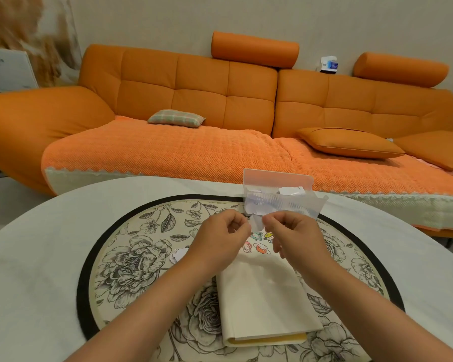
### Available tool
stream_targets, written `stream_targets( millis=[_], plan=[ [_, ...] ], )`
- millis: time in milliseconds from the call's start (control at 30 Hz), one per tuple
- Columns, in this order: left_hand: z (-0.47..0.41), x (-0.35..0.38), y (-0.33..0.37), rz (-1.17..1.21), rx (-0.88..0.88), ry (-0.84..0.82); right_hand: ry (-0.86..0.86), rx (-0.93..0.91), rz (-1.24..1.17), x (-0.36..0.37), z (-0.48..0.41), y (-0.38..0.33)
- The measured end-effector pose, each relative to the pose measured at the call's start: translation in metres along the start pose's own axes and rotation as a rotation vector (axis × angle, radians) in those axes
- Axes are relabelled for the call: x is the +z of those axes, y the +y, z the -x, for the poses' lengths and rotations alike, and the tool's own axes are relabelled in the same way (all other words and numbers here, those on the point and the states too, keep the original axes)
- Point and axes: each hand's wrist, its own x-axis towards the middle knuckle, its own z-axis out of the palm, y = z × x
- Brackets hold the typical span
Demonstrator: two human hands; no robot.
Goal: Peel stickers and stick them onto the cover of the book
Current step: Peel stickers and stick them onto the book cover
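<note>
Orange sofa (220, 105) against beige wall (298, 17)

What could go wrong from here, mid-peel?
The small sticker pinched between the left hand and right hand could tear or curl onto itself while peeling. Stickers already sit at the far end of the book cover; the new one might overlap them. The clear box just behind the hands could get knocked.

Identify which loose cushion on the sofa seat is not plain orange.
The small checked cushion on the left; the two cushions at right are plain orange.
</note>
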Motion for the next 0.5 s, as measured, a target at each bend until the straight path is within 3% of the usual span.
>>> stream_targets(
  millis=[200, 367, 500],
  plan=[
    [-0.010, -0.018, -0.004, -0.106, -0.002, 0.049, 0.154, -0.042, -0.026, -0.004, -0.031, -0.008],
    [-0.014, -0.023, -0.005, -0.082, -0.019, 0.027, 0.265, -0.220, 0.386, -0.004, -0.083, -0.010],
    [-0.013, -0.024, -0.003, -0.092, -0.039, -0.002, 0.211, -0.206, 0.597, -0.001, -0.108, -0.008]
  ],
)
